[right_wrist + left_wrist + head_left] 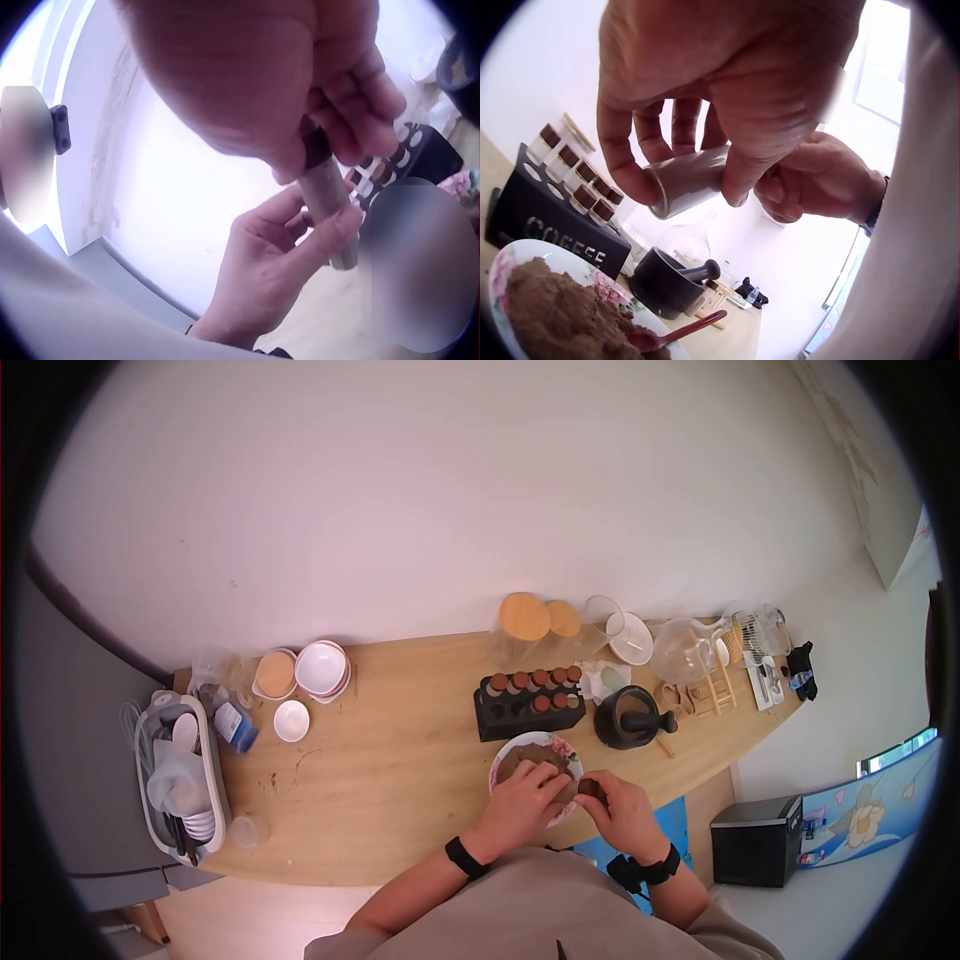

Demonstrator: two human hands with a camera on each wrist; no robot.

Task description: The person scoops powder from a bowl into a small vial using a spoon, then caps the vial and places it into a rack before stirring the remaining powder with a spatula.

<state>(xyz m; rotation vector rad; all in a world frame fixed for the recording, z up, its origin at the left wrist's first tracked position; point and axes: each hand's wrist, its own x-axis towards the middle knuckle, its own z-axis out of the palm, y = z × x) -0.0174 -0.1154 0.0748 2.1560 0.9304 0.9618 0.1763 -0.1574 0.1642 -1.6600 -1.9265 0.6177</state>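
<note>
We noted the left hand (525, 800) pinching a tube (690, 180) low in the head view, right of centre, beside the floral bowl (536, 248); the right hand (622, 812) gripped the dark cap (317, 148) at its end. We judged it best to keep cap and tube in line, squeezing lightly, near the bowl in case brown powder (562, 315) spilled. Beyond stood the black rack (500, 723), on a wooden table (400, 780); a dish basket (216, 800) sat lower left, the pale wall (450, 490) behind everything.
</note>
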